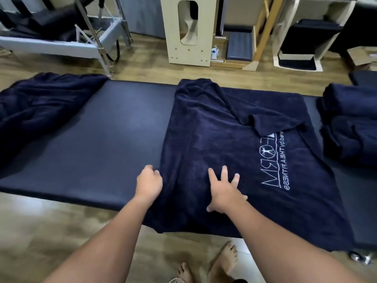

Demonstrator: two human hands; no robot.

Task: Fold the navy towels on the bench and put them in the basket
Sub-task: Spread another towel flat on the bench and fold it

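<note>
A: The right hand [223, 193] lies flat with fingers spread on the navy towel [234, 152], and the left hand [149, 181] pinches its left edge at nine o'clock.

B: Where's the towel?

A: Spread across the bench [102, 139], hanging over the near side, its two o'clock corner flipped over. It looks soft, limp and light, so I'd grip the corners.

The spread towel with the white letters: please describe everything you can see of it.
The spread towel is navy terry-like cloth with a white printed logo. It lies across the bench, its near edge hanging over the front and its far right corner folded back. The left hand grips its left edge; the right hand presses flat on it.
</note>
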